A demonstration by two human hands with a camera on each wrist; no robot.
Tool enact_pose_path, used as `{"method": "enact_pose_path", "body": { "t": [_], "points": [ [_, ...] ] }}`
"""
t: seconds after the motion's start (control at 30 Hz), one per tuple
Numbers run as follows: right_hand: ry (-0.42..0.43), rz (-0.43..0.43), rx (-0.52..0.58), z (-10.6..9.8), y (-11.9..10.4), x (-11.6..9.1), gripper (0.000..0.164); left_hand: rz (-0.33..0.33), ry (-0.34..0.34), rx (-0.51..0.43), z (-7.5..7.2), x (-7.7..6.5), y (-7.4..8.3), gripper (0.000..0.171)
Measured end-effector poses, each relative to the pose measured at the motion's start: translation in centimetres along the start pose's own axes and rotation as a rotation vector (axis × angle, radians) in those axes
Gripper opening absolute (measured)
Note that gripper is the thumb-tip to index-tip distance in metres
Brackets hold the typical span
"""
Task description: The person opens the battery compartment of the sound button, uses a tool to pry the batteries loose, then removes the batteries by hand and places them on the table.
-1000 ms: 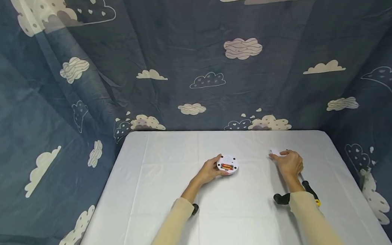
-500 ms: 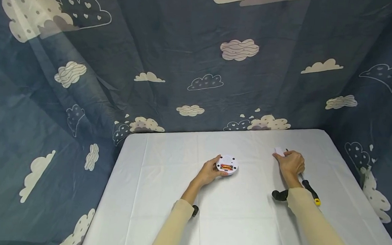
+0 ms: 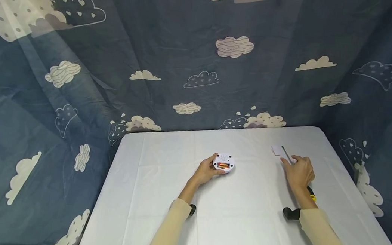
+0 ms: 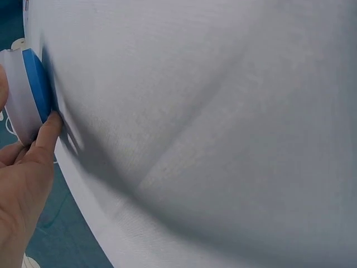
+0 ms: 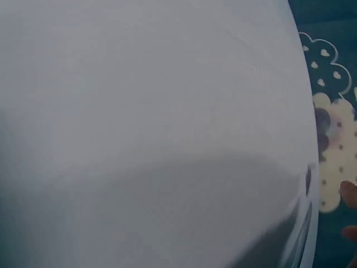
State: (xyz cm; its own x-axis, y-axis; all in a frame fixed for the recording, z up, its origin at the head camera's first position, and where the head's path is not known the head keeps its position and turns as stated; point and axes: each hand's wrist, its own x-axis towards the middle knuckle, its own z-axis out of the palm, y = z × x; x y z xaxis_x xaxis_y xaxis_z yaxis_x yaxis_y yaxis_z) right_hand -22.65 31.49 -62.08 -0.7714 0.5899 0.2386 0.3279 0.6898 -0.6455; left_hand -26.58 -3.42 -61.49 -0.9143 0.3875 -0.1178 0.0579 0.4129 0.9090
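Note:
My left hand grips a round white device by its left edge, thumb and fingers on either side. The underside faces up, with orange batteries in an uncovered slot, small dark feet and a patch of speaker holes. Its blue side shows in the left wrist view. Over at the right, my right hand hovers with thumb and index finger spread beside a screwdriver. The shaft crosses a small white piece; the hand and forearm hide much of the black and yellow handle.
A white cloth covers the table. Dark blue curtain with cloud prints hangs behind and at both sides. Black camera mounts stick out from the left wrist and the right wrist.
My right hand has let go of the small white piece, which now lies by the screwdriver shaft, and has drawn back to the right. The left hand keeps hold of the device.

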Motion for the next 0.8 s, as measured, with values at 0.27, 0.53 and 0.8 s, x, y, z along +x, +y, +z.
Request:
{"method": "enact_pose_path", "body": {
  "t": [0.27, 0.53, 0.8],
  "points": [
    [0.045, 0.021, -0.01, -3.8, 3.9, -4.0, 0.054, 0.01, 0.001, 0.022, -0.4, -0.6, -0.2, 0.095],
    [0.066, 0.142, 0.013, -5.1, 6.9, -6.7, 0.06, 0.027, 0.028, -0.03, 0.4, -0.9, -0.8, 0.091],
    [0.095, 0.114, 0.061, -5.0, 7.0, -8.1, 0.044, 0.037, 0.062, -0.023, 0.5, -1.5, -0.1, 0.095]
  ]
}}
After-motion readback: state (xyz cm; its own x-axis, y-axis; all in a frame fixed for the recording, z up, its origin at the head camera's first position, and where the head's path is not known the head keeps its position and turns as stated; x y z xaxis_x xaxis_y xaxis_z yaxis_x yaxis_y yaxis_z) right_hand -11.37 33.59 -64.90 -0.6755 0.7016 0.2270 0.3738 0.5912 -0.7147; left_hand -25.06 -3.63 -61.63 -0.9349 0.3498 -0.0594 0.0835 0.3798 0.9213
